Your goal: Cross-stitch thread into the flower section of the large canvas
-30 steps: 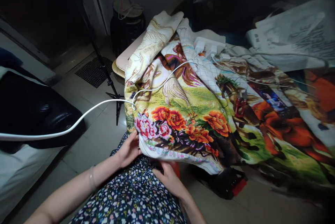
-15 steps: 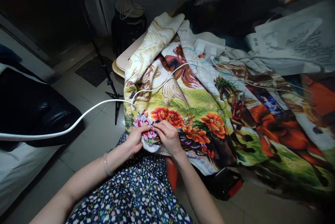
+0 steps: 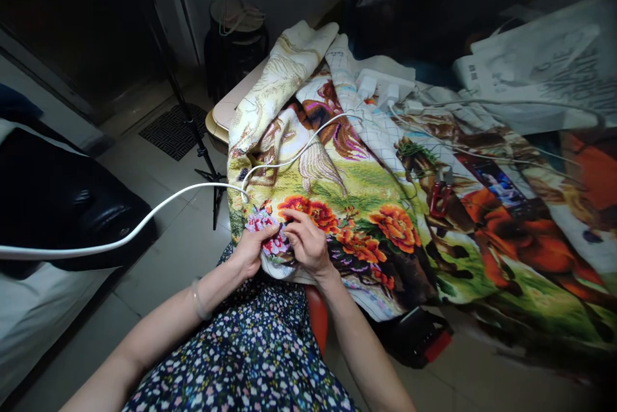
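Observation:
A large cross-stitch cloth (image 3: pixel 359 184) with orange and pink flowers, green grass and horses hangs over the table edge towards my lap. My left hand (image 3: pixel 251 250) grips its near edge, thumb on top beside a pink flower and the other fingers hidden beneath. Just above the cloth, my right hand (image 3: pixel 308 243) has its index finger stretched out and the other fingers loosely bent. I can make out nothing between its fingers; a needle or thread would be too small to see.
A white cable (image 3: pixel 159 209) crosses the cloth from the left. On the cloth lie a power strip (image 3: pixel 385 85), red-handled snips (image 3: pixel 440 198), a lit phone (image 3: pixel 496 184) and green threads (image 3: pixel 417 150). A black tripod (image 3: pixel 202 152) stands left of the table (image 3: pixel 226 110).
My right hand's fingers have opened from a pinch close to the left thumb, and the index finger has lifted and stretched out. My left hand keeps its grip in the same place.

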### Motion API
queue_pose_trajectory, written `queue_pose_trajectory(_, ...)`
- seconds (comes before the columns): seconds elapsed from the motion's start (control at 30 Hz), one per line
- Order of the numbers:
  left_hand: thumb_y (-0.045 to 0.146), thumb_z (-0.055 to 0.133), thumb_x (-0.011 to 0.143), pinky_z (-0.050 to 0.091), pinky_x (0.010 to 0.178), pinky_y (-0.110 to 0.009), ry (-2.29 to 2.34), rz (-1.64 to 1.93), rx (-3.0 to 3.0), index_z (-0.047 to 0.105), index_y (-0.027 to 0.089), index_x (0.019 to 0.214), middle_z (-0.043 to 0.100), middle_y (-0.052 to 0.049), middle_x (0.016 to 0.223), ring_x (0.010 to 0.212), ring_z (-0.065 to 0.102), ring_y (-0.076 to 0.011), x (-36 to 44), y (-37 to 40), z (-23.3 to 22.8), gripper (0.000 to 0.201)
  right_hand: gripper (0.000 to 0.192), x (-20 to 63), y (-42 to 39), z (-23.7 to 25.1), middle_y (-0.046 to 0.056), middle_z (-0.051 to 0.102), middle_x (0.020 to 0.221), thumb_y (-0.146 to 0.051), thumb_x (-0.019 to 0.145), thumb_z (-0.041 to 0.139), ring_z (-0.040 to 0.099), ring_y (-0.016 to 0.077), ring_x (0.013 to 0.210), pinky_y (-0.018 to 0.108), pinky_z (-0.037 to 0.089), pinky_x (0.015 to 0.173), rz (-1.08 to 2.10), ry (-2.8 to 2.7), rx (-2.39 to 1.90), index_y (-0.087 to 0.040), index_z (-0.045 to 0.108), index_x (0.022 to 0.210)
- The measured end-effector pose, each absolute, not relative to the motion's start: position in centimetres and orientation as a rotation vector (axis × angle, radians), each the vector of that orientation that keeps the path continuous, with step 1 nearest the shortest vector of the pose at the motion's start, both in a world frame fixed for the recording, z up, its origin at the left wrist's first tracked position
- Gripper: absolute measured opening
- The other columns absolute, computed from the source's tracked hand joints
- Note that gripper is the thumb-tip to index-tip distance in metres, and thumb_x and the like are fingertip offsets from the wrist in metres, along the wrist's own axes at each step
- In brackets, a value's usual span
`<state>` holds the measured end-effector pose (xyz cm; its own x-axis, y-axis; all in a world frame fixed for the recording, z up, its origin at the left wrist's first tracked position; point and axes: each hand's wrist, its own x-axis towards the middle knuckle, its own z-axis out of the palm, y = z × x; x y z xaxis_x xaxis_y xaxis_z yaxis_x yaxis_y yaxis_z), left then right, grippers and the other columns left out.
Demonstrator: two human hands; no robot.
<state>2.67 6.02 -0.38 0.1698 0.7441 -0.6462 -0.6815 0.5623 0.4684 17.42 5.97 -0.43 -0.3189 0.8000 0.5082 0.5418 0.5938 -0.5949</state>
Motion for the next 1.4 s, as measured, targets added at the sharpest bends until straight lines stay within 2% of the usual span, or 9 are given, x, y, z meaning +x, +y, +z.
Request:
queue_pose_trajectory(0.17,0.018,0.085,0.056,0.054,0.086,-0.039,0.946,1.025,0.084,0.07,0.008,0.094,0.074,-0.009,0.081,0.074,0.069,-0.0211,2.5,5.9,-0.4,0.042,0.018,17.8,6.3,-0.8,0.011,0.065,0.105,-0.021,0.091,0.05,0.061,0.0218,0.097,0.038,0.053,0.083,0.516,-2.058,-1.022,-0.02,0.066,0.1)
queue_pose_trajectory(0.27,0.018,0.085,0.054,0.054,0.086,-0.039,0.952,1.036,0.099,0.07,0.008,0.091,0.074,-0.009,0.081,0.074,0.069,-0.0211,2.4,6.0,-0.3,0.041,0.016,17.4,6.5,-0.7,0.01,0.067,0.093,-0.026,0.091,0.051,0.062,0.0215,0.087,0.038,0.053,0.077,0.583,-2.023,-1.045,-0.02,0.066,0.088)
queue_pose_trajectory(0.37,0.017,0.086,0.05,0.054,0.084,-0.039,0.974,1.039,0.127,0.071,0.009,0.087,0.074,-0.009,0.078,0.071,0.069,-0.021,2.4,6.0,-0.5,0.041,0.023,16.8,6.0,-0.2,0.007,0.067,0.082,-0.039,0.093,0.049,0.063,0.0176,0.071,0.033,0.053,0.065,0.919,-1.632,-1.071,-0.02,0.056,0.08)
queue_pose_trajectory(0.5,0.02,0.087,0.051,0.054,0.087,-0.042,0.983,1.083,0.168,0.07,0.009,0.096,0.075,-0.011,0.088,0.079,0.07,-0.0248,2.6,6.0,-1.1,0.05,0.036,17.5,3.9,1.5,-0.007,0.047,0.048,-0.053,0.087,0.057,0.039,0.0085,0.034,0.02,0.034,0.037,1.361,-1.082,-0.921,-0.022,0.042,0.075)
queue_pose_trajectory(0.57,0.021,0.087,0.05,0.053,0.09,-0.044,0.974,1.118,0.172,0.068,0.01,0.102,0.075,-0.012,0.095,0.085,0.07,-0.0267,2.7,6.0,-1.4,0.057,0.042,18.4,2.8,2.4,-0.011,0.034,0.041,-0.055,0.08,0.065,0.025,0.0051,0.03,0.017,0.024,0.035,1.448,-1.035,-0.848,-0.022,0.041,0.068)
queue_pose_trajectory(0.67,0.021,0.087,0.052,0.051,0.093,-0.045,0.95,1.13,0.191,0.067,0.011,0.108,0.074,-0.013,0.1,0.09,0.07,-0.0276,2.8,5.9,-1.6,0.06,0.047,19.4,2.0,3.3,-0.012,0.029,0.041,-0.059,0.076,0.067,0.019,0.0036,0.032,0.018,0.021,0.038,1.544,-1.072,-0.87,-0.021,0.042,0.064)
queue_pose_trajectory(0.8,0.02,0.085,0.055,0.052,0.091,-0.043,0.95,1.121,0.212,0.066,0.01,0.108,0.074,-0.013,0.1,0.088,0.07,-0.0263,2.8,5.9,-1.4,0.057,0.031,18.7,3.0,2.6,-0.009,0.035,0.045,-0.047,0.085,0.059,0.027,0.0059,0.036,0.019,0.02,0.038,1.509,-1.169,-1.192,-0.02,0.051,0.073)
queue_pose_trajectory(0.9,0.02,0.086,0.052,0.053,0.088,-0.042,0.97,1.138,0.209,0.067,0.009,0.105,0.074,-0.012,0.097,0.084,0.07,-0.0254,2.8,6.0,-1.3,0.057,0.018,17.7,4.1,1.7,-0.003,0.053,0.056,-0.032,0.086,0.057,0.046,0.0091,0.047,0.02,0.035,0.046,1.223,-1.402,-1.451,-0.016,0.064,0.087)
queue_pose_trajectory(1.4,0.018,0.086,0.05,0.054,0.084,-0.039,0.98,1.138,0.201,0.068,0.01,0.1,0.075,-0.01,0.093,0.082,0.07,-0.0247,2.7,6.2,-1.4,0.054,0.026,16.5,4.6,1.3,0.004,0.071,0.069,-0.022,0.084,0.051,0.06,0.0132,0.053,0.022,0.042,0.051,0.897,-1.682,-1.599,-0.013,0.074,0.09)
